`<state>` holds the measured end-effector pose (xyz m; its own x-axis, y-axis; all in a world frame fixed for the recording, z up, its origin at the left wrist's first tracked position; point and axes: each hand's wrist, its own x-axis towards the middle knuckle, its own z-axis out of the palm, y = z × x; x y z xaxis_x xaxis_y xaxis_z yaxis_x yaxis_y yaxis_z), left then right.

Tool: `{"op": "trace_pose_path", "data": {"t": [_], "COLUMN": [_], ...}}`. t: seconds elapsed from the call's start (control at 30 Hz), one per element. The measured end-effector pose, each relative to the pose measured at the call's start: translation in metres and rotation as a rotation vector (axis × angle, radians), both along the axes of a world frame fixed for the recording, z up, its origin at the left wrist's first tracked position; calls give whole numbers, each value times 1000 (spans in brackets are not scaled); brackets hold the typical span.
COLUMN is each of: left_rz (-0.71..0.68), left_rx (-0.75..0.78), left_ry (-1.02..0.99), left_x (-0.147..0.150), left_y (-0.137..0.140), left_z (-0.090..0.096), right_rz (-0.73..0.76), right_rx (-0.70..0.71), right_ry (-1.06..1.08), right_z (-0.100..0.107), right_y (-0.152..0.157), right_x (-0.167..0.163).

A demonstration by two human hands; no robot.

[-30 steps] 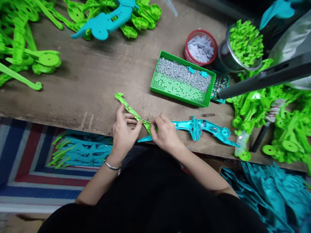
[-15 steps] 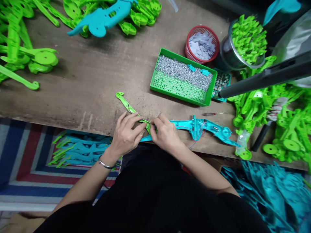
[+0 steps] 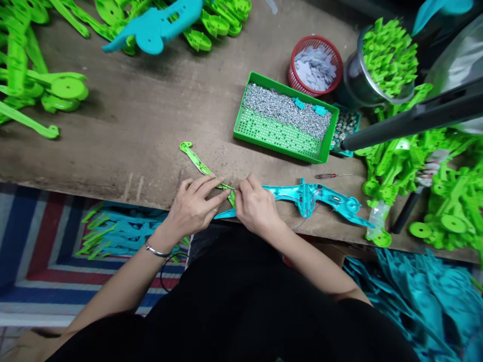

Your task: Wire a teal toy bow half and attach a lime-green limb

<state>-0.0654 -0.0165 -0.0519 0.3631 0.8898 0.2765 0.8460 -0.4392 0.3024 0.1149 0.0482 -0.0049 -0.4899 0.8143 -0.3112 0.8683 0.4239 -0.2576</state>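
A narrow green plastic arm (image 3: 196,160), hooked at its far end, lies slanted with its near end at a turquoise plastic bow-shaped shell (image 3: 292,193). My left hand (image 3: 193,205) is closed on the arm's near part, thumb and fingertips together. My right hand (image 3: 256,205) is pinched at the joint between arm and shell, over the shell's left part. What its fingertips hold is hidden. Thin red and blue wires run along the open inside of the shell. The shell's pointed left tip shows between my hands.
Beyond my hands stands a green basket (image 3: 281,151) of small metal screws. Behind it are a red basket (image 3: 292,80) of white slips and a metal pot (image 3: 352,75) of green pieces. A screwdriver (image 3: 326,176) lies near the shell. Green parts (image 3: 455,223) pile up right, under a dark bar (image 3: 411,118).
My left hand has shifted slightly left and down, uncovering more of the shell's left tip. My right hand stays at the joint, fingers slightly turned.
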Motion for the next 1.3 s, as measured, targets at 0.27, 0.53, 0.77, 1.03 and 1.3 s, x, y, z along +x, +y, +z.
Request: {"op": "trace_pose_path", "data": {"t": [0.27, 0.53, 0.77, 1.03, 1.3], "left_rz": [5, 20, 55, 64, 74], "left_rx": [1, -50, -39, 1, -23], "left_ry": [-54, -151, -174, -134, -122], "left_x": [0, 6, 11, 13, 13], "left_y": [1, 3, 7, 5, 4], "left_z": [-2, 0, 3, 1, 4], "right_rz": [-15, 8, 62, 137, 155], "right_rx": [24, 26, 57, 28, -16], "right_ry": [-28, -3, 30, -5, -57], "right_z": [-2, 1, -2, -1, 5], "right_y": [-3, -2, 1, 6, 8], "right_x": [-5, 0, 7, 9, 5]}}
